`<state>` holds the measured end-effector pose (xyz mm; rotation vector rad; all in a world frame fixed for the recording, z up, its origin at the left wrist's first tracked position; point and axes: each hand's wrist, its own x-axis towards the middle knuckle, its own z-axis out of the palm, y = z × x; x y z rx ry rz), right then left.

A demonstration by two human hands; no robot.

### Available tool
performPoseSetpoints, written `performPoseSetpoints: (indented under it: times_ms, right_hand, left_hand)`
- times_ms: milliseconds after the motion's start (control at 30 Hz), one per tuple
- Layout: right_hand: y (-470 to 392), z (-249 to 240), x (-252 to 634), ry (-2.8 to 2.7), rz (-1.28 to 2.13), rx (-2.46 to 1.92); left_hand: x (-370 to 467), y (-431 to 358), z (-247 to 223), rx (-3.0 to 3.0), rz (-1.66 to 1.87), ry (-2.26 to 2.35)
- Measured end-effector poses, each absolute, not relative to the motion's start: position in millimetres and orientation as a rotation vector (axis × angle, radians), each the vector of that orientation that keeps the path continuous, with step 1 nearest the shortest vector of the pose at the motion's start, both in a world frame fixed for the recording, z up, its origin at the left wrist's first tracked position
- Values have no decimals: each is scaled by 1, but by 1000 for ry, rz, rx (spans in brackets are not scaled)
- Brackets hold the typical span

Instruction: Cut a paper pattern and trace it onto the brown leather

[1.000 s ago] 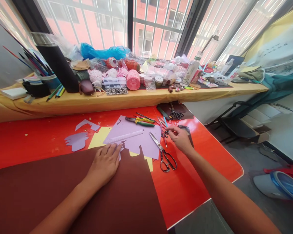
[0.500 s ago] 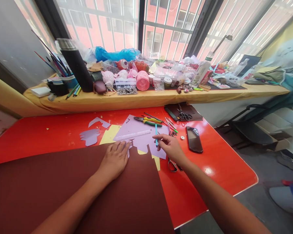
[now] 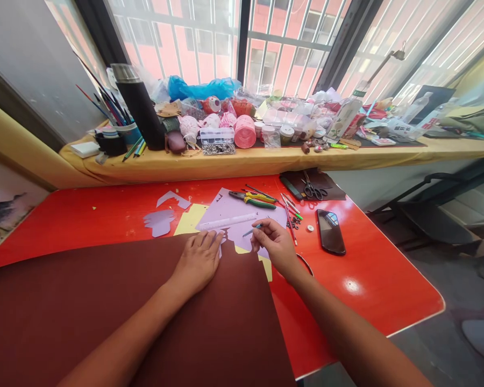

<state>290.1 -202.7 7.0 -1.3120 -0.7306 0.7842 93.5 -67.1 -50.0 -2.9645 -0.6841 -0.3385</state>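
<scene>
My left hand (image 3: pixel 199 260) lies flat with its fingers out on a large dark brown sheet (image 3: pixel 105 306), which could be leather or card. Its fingertips press at the sheet's top edge, over a small lavender paper piece (image 3: pixel 223 248) mostly hidden by the hand. Just to the right, my right hand (image 3: pixel 275 244) pinches a slim blue pen (image 3: pixel 252 230) that slants down to the left above the lavender paper (image 3: pixel 242 237). Beyond the hands, a pale ruler (image 3: pixel 229 221) rests on that paper, with yellow-and-green pliers (image 3: pixel 253 200) at its far side.
A black phone (image 3: pixel 331 232) and a white round cap (image 3: pixel 310 228) lie right of my right hand. Scissors (image 3: pixel 314 189) rest on dark material at the back. Cut lavender pieces (image 3: pixel 159 222) sit left. Behind the red table (image 3: pixel 371 269), a crowded sill holds a black flask (image 3: pixel 141 110).
The pen in my right hand has swung from upright to slanting down leftward. My left hand stays on the brown sheet. The whole view has shifted slightly.
</scene>
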Motion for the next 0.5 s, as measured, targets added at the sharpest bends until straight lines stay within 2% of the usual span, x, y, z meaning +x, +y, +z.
performPoseSetpoints:
  times_ms: [200,500]
  right_hand:
    - [-195,-3,293,-503,699,-1230]
    - [-200,-31,290,-297,906,-1176]
  left_hand:
    - [93,-66,-54,-2952,-343,-684]
    - [93,-66,-54,-2964,-327,-695]
